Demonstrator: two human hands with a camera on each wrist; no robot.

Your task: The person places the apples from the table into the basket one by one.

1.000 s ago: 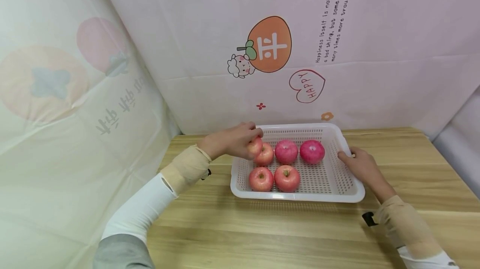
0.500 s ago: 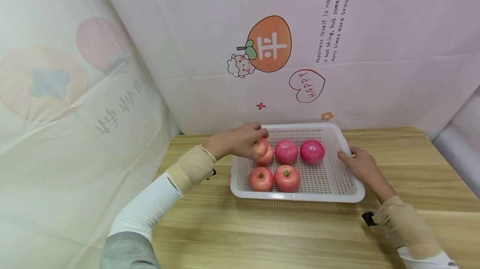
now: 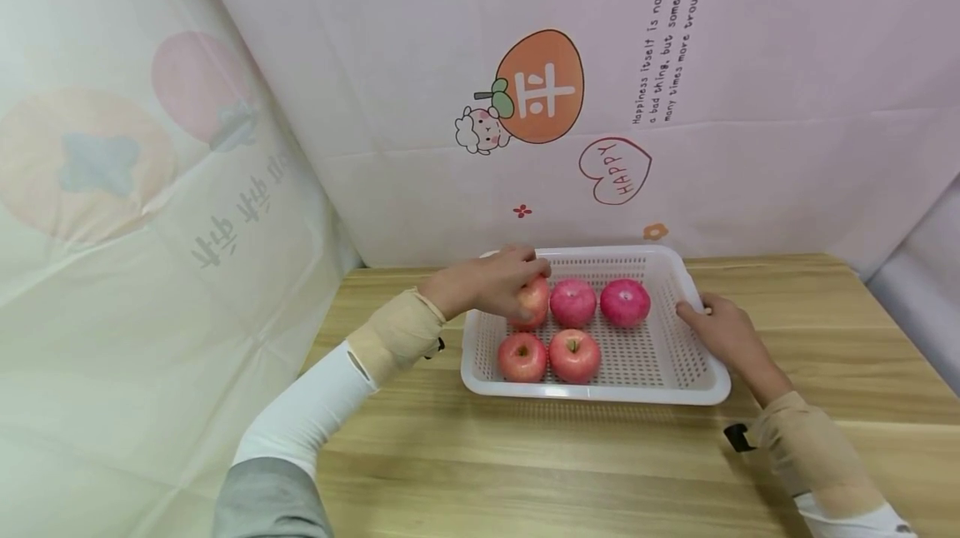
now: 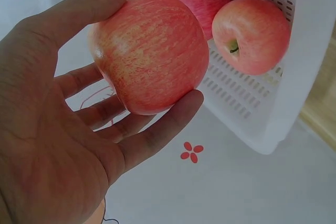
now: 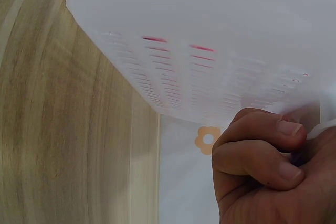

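Observation:
My left hand (image 3: pixel 501 281) holds a pale red apple (image 4: pixel 152 53) between thumb and fingers, over the back left part of a white plastic basket (image 3: pixel 637 394). In the head view this apple (image 3: pixel 536 298) largely hides another one behind it. Two deeper pink apples, a left one (image 3: pixel 573 302) and a right one (image 3: pixel 626 302), sit in the back row. Nearer the front are two red apples, one at left (image 3: pixel 522 357) and one beside it (image 3: pixel 574 356). My right hand (image 3: pixel 722 342) grips the basket's right rim, its fingers (image 5: pixel 257 145) curled beneath.
The basket stands on a wooden table (image 3: pixel 480 471) near its back edge. Behind rises a printed cloth (image 3: pixel 420 180), and another pale cloth (image 3: pixel 150 288) hangs along the left side.
My left hand has moved right with the apple, further over the basket, now covering most of the apple behind. The right hand and basket have stayed in place.

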